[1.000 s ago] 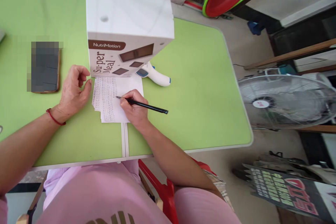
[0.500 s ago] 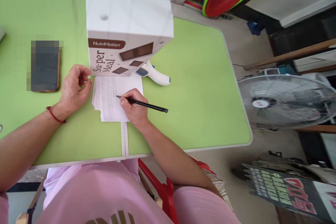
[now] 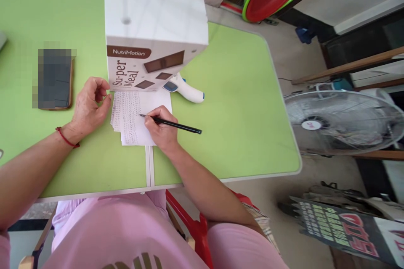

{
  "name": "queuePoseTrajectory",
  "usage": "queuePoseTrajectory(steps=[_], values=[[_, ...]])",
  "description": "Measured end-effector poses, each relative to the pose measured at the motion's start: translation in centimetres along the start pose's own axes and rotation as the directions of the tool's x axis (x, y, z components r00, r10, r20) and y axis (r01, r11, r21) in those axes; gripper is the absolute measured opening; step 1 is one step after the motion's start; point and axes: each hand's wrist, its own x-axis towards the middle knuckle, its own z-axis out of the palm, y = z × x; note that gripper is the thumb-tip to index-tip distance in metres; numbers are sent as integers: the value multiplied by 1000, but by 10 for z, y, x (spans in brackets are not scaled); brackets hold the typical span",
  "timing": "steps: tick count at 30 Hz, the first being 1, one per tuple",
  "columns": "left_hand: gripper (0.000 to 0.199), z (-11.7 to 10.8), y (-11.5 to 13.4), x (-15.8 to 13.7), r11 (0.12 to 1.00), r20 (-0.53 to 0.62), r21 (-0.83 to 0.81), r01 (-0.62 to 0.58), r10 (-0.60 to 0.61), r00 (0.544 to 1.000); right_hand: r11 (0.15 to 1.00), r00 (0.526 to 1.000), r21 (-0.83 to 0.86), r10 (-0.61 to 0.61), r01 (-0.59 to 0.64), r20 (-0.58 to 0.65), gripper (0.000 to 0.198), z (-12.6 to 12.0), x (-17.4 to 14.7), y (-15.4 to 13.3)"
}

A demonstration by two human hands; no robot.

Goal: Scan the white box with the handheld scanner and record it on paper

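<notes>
- Against the earlier frames, almost nothing differs: the view has drifted a touch, and both hands, the pen and the paper sit in the same places.
- Right hand (image 3: 161, 128) is clenched around a black pen (image 3: 172, 123), fingers pinched near the tip, heel of the hand resting on the paper's lower right corner.
- Pen lies at a low slant, tip to the left touching the paper (image 3: 139, 117), cap end pointing right over the tabletop.
- Right forearm runs down and to the right, off the tabletop's near edge.
- Left hand (image 3: 88, 107) rests on the green tabletop (image 3: 246, 113) just left of the paper, fingers curled loosely inward, holding nothing; thumb side lies close to the paper's left edge, contact cannot be told.
- A red cord bracelet (image 3: 67, 139) circles the left wrist.
- Paper lies flat near the tabletop's middle seam, its top edge tucked against the base of a white box (image 3: 154, 33). Its left half is filled with dense columns of handwriting, too small to read.
- Box stands upright behind the paper; its front reads "NutriMotion" on a brown band, and "Su-per Meal" sideways below.
- A white handheld thermometer (image 3: 186, 89) lies just right of the box, partly behind it.
- A phone (image 3: 54, 77), blurred out, lies well to the left of the left hand.
- An electric fan (image 3: 341, 122) stands beyond the tabletop's right edge.
</notes>
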Motion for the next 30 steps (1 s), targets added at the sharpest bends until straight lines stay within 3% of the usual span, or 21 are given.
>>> queuePoseTrajectory(steps=[8,14,30], values=[[18,0,0,0,999,-12,-28,-34,33,999,1000,1000,-2,-15,15,-22,12,0,1,-1],[19,1,-3,-1,1000,3,-12,22,-22,1000,1000,1000,2,8,-8,15,12,-1,1,1],[20,1,-2,1,1000,-21,-24,-1,1,1000,997,996,46,-53,56,-78,10,-2,4,-2]])
